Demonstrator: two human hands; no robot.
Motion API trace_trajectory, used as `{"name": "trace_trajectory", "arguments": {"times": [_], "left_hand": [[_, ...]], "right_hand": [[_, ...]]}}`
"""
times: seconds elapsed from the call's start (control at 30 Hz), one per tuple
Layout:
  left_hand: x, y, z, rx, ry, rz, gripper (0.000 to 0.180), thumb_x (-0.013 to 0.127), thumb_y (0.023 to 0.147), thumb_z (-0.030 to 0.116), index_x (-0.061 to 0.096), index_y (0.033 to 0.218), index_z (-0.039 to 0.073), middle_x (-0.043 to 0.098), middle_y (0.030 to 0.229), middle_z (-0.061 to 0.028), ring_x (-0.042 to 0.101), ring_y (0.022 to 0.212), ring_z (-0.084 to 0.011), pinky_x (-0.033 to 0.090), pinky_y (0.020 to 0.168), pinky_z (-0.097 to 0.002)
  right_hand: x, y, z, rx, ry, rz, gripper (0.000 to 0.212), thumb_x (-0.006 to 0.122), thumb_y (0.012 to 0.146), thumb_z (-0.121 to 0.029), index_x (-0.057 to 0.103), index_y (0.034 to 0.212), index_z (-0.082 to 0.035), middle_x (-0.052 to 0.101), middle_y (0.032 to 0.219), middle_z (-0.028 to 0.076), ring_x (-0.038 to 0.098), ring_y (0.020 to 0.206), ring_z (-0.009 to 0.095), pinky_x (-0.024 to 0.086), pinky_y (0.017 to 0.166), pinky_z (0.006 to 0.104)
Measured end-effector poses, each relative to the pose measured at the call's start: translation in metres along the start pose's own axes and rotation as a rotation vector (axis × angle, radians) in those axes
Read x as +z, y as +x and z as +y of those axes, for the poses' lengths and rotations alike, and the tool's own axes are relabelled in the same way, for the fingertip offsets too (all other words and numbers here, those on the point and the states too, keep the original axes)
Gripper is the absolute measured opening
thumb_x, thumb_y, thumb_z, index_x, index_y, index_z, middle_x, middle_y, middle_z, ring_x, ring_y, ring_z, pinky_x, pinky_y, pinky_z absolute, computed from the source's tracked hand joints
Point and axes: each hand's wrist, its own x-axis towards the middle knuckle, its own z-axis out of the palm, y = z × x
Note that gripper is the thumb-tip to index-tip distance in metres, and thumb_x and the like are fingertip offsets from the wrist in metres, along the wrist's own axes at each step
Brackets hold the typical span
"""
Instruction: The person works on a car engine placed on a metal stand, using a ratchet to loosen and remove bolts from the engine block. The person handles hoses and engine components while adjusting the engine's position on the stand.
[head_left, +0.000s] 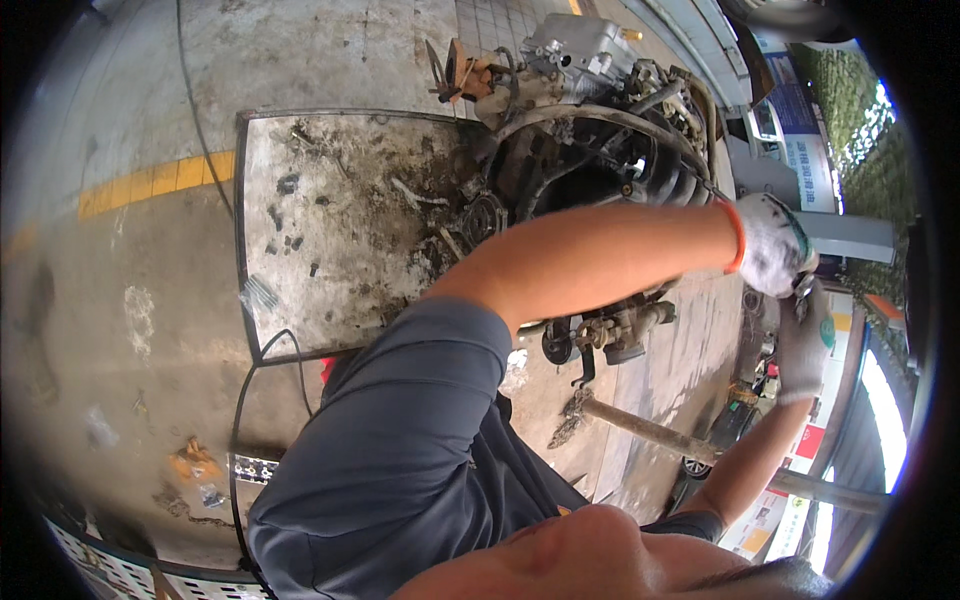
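Both of my hands wear white knit gloves and are raised together at the right side of the view. My left hand, with an orange band at its cuff, has its fingers curled closed around a small dark metal piece. Right against it, my right hand reaches the same piece with its fingertips pressed together. Just what kind of part this is cannot be made out, since the gloves cover most of it. Past my left forearm stands a greasy engine with hoses and a black manifold, apart from both hands.
A dirty metal-topped table with dark oil stains lies left of the engine. A black cable runs over the floor near it. A wooden pole crosses at the lower right. An orange part lies on the floor at lower left.
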Motion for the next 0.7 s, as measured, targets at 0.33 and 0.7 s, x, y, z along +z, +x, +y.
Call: {"name": "trace_trajectory", "arguments": {"times": [0.33, 0.7], "left_hand": [[-0.01, -0.012, 0.003, 0.013, -0.059, -0.078, 0.025, 0.063, 0.087, 0.021, 0.071, 0.109, 0.013, 0.075, 0.095, -0.0147, 0.076, 0.089, -0.0352, 0.059, 0.08, -0.0491], [-0.005, -0.009, 0.013, 0.015, -0.009, -0.056, 0.025, 0.069, 0.086, 0.025, 0.067, 0.102, 0.006, 0.072, 0.08, -0.0148, 0.075, 0.078, -0.0353, 0.059, 0.07, -0.049]], "right_hand": [[-0.008, 0.01, -0.002, -0.161, -0.094, 0.084, 0.041, 0.068, 0.097, -0.005, 0.063, 0.137, 0.001, 0.075, 0.121, 0.017, 0.071, 0.112, 0.03, 0.052, 0.101, 0.0403], [0.006, -0.009, -0.002, -0.11, -0.228, 0.139, 0.032, 0.069, 0.1, -0.011, 0.065, 0.129, 0.003, 0.076, 0.105, 0.012, 0.068, 0.091, 0.018, 0.055, 0.082, 0.0352]]}}
